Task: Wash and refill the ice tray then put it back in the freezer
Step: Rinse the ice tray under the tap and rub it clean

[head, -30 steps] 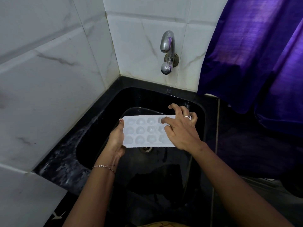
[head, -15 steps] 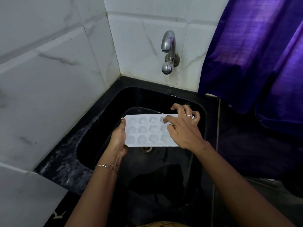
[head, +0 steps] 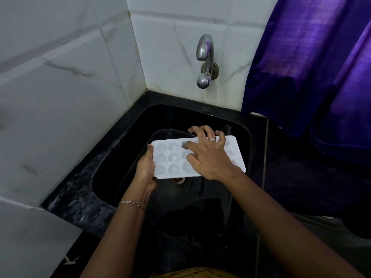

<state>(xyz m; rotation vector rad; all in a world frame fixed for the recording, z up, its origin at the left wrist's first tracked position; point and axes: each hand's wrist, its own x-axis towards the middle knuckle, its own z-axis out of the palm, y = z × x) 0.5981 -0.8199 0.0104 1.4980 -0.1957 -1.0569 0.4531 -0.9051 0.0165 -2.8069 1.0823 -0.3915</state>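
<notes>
— How many trays?
— One white rectangular plastic ice tray (head: pixel 172 157), over the black sink (head: pixel 140 135). Left hand (head: pixel 146 167) grips its 9 o'clock end; right hand (head: pixel 208 157) hooks bent fingers over its 12 o'clock edge.

A black stone counter (head: pixel 76 199) fills the corner under the tiled walls, with a black sink basin (head: pixel 202 119) sunk into it. The drain (head: pixel 177 180) sits at the centre of the basin floor. Water (head: pixel 94 167) streaks the counter at 9 o'clock of the basin. At 2 o'clock a purple curtain (head: pixel 301 81) hangs down to the counter.
</notes>
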